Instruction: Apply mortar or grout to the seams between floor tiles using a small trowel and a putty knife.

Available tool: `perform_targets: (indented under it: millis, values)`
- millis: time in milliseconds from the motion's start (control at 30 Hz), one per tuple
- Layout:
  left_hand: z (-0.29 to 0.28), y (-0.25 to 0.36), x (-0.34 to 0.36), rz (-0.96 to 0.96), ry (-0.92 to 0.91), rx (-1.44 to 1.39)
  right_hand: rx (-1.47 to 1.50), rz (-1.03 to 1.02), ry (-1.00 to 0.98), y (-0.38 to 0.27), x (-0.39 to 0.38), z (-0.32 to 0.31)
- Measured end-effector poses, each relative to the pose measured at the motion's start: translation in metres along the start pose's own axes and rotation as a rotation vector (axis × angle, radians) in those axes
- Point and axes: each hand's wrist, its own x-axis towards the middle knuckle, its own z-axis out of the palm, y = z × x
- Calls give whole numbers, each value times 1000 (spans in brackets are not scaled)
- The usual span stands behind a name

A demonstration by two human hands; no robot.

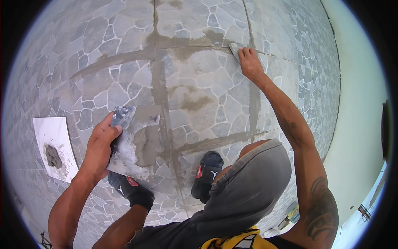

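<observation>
My left hand (99,143) grips a flat, smeared board (126,151) by its left edge, thumb on top. Wet grey grout (148,145) lies on the board's right side. Reaching far forward, my right hand (251,64) is closed round a thin, flat scraper (235,50), partly hidden by the fingers. Its blade meets the stone-patterned floor tiles (226,85) close to where two joints cross. Grey grout bands (159,81) are smeared along the joints, and damp grey patches (195,101) mark the tile between them.
On the left, a white tile piece (39,128) lies on the floor with a mound of grey grout (52,157) on it. A pale wall (352,83) runs along the right side. My feet in black slides (207,174) stand on the tiles below the board and near the middle.
</observation>
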Motion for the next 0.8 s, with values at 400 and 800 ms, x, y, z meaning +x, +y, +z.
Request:
perform_targets:
  millis: [400,800]
  values:
    - [-14,4,-67,191,486,-141,90,-46,10,-5,19,-5]
    - [-45,32,-142,461,695,-406,116,-44,-77,-14,34,-7]
